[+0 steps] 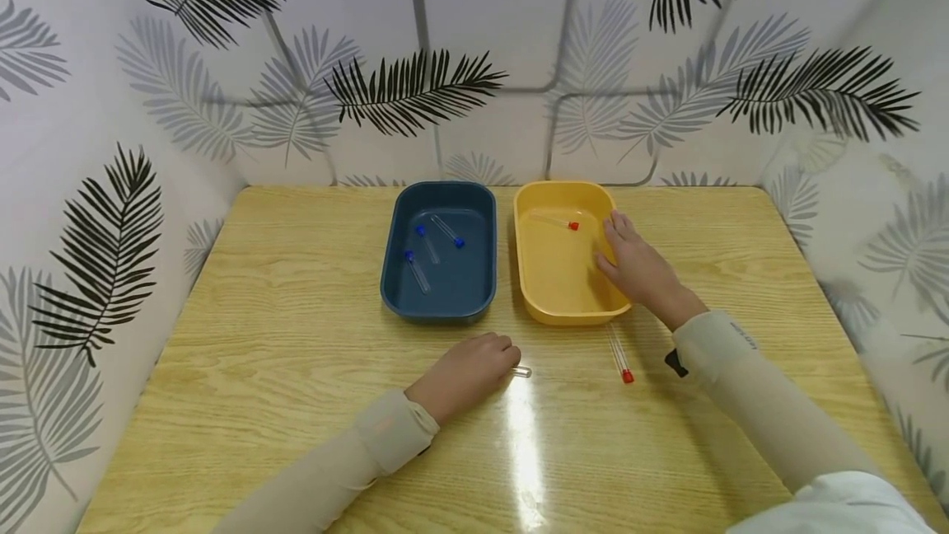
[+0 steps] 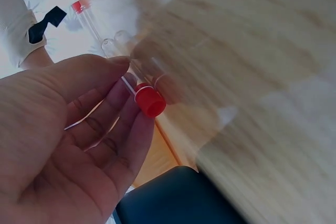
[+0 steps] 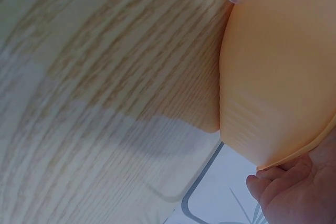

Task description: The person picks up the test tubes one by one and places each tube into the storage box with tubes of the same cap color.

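My left hand [image 1: 474,365] is low over the table in front of the two bins, pinching a clear test tube [image 1: 522,372] between thumb and fingers. In the left wrist view that tube's red cap [image 2: 150,99] shows at the fingertips. My right hand [image 1: 641,266] holds the right rim of a yellow bin [image 1: 574,318], thumb on the inner side. Curled fingers [image 3: 286,182] show at that rim in the right wrist view. Inside the yellow bin lies one red-capped tube [image 1: 572,226]. Another red-capped tube [image 1: 619,357] lies on the table just in front of it.
A dark blue bin [image 1: 437,313] stands left of the yellow one, with three blue-capped tubes [image 1: 418,272] in it. Behind the wooden table [image 1: 296,270] hangs a leaf-patterned cloth [image 1: 482,31], which also runs along both sides.
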The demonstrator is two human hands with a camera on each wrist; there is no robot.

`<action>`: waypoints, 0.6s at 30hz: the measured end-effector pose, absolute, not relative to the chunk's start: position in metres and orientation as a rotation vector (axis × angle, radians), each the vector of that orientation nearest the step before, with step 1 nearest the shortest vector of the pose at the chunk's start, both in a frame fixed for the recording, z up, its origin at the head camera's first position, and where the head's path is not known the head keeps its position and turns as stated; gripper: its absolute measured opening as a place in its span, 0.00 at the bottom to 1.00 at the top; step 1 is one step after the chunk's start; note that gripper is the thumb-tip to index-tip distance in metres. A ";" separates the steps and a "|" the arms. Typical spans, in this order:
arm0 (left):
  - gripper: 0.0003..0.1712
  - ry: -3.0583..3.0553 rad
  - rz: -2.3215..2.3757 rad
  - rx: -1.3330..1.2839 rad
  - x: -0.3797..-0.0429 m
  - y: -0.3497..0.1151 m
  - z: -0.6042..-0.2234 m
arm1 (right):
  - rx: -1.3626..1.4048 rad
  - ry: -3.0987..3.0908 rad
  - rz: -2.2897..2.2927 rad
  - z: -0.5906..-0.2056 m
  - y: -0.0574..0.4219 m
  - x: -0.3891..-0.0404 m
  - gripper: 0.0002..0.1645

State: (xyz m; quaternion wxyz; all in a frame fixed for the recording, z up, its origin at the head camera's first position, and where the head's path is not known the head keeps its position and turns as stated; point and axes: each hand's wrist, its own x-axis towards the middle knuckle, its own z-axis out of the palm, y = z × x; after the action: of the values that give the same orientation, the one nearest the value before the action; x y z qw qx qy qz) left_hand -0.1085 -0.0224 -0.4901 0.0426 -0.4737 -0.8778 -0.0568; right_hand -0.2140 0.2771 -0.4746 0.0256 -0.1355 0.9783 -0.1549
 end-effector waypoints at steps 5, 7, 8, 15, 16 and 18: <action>0.02 -2.661 -0.168 -1.443 -0.108 -0.021 -0.488 | -0.418 3.020 -0.474 -0.473 0.276 -0.213 0.39; 0.02 -2.669 -0.166 -1.440 -0.107 -0.020 -0.488 | -0.417 3.021 -0.475 -0.472 0.276 -0.212 0.39; 0.02 -2.673 -0.161 -1.437 -0.108 -0.020 -0.488 | -0.416 3.022 -0.477 -0.472 0.276 -0.212 0.39; 0.01 -2.666 -0.152 -1.461 -0.110 -0.018 -0.491 | -0.409 3.018 -0.490 -0.471 0.275 -0.211 0.39; 0.01 -2.670 -0.161 -1.469 -0.111 -0.018 -0.491 | -0.408 3.018 -0.489 -0.471 0.275 -0.211 0.39; 0.02 -2.698 -0.193 -1.487 -0.112 -0.017 -0.490 | -0.410 3.018 -0.485 -0.471 0.275 -0.211 0.39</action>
State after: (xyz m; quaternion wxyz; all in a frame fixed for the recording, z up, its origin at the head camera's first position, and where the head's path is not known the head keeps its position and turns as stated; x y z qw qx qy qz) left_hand -0.1116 -0.0172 -0.4899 0.0276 -0.4816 -0.8737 -0.0625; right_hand -0.2112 0.2753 -0.4714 0.0289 -0.1329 0.9782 -0.1571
